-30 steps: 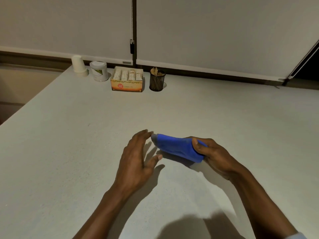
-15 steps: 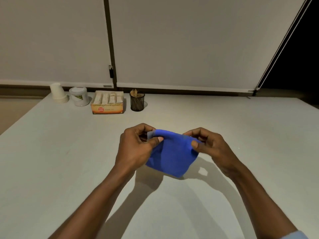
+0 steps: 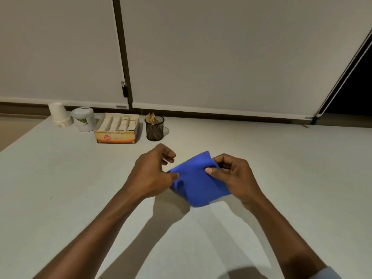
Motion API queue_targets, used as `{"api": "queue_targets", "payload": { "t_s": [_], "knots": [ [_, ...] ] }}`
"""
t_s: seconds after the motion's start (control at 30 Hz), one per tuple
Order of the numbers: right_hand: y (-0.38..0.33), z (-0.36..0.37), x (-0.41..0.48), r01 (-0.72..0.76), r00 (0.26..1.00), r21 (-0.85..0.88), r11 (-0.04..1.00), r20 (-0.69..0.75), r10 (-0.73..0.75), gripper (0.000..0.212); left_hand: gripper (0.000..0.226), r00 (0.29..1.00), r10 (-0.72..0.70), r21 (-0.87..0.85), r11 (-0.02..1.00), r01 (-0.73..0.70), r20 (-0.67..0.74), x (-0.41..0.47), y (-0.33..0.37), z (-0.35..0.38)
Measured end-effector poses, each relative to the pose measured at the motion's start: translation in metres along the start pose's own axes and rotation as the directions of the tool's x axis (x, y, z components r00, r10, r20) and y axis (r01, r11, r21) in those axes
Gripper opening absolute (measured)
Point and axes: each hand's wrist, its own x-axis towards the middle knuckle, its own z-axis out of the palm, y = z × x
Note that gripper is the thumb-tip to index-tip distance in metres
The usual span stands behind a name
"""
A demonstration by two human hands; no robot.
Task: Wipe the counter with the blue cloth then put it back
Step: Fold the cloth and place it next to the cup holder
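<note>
A blue cloth (image 3: 198, 181), folded over, hangs between both hands a little above the pale counter (image 3: 281, 178) near its middle. My left hand (image 3: 150, 174) pinches the cloth's left edge between thumb and forefinger, the other fingers curled. My right hand (image 3: 234, 177) pinches the cloth's upper right part, thumb on top. The cloth's lower corner droops toward the counter; I cannot tell whether it touches. The cloth's far side is hidden behind my fingers.
At the counter's back left stand a stack of white paper cups (image 3: 59, 115), a white lidded tub (image 3: 83, 118), an orange carton of sachets (image 3: 116, 128) and a black mesh holder of sticks (image 3: 154, 127). Roller blinds (image 3: 221, 57) close the back. The counter's left edge (image 3: 22, 135) runs diagonally.
A second ago only my right hand held the rolled cloth near the counter. My left hand then took its other edge, and the cloth has been lifted and spread wider.
</note>
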Motion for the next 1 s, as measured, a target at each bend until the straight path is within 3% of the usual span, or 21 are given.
{"api": "queue_targets", "payload": {
  "t_s": [0.13,0.23,0.33,0.47,0.73,1.0],
  "knots": [
    [-0.004,-0.019,0.040,0.078,0.995,-0.187,0.979,0.081,-0.064,0.004,0.058,0.991,0.111,0.116,0.986,-0.118,0.069,0.030,0.031,0.024],
    [-0.003,-0.034,0.069,0.096,0.987,-0.256,0.962,0.148,-0.060,0.007,0.038,0.995,0.095,0.087,0.991,-0.097,0.018,0.066,0.045,0.039],
    [0.011,-0.050,0.100,0.061,0.993,-0.293,0.954,0.119,-0.026,0.015,0.017,0.998,0.037,-0.040,0.998,-0.040,-0.054,0.105,0.049,0.043],
    [0.046,-0.074,0.139,-0.116,0.985,-0.248,0.962,0.099,0.144,0.024,0.015,0.990,-0.034,-0.172,0.985,0.009,-0.139,0.155,0.055,0.042],
    [0.079,-0.094,0.216,-0.186,0.982,-0.048,0.981,0.028,0.188,0.013,0.021,0.944,-0.220,-0.304,0.942,0.141,-0.246,0.236,0.036,0.043],
    [0.102,-0.074,0.295,-0.081,0.994,-0.409,0.909,-0.098,0.045,0.011,0.027,0.919,-0.326,-0.310,0.917,0.250,-0.224,0.292,-0.009,0.063]
  ]
}}
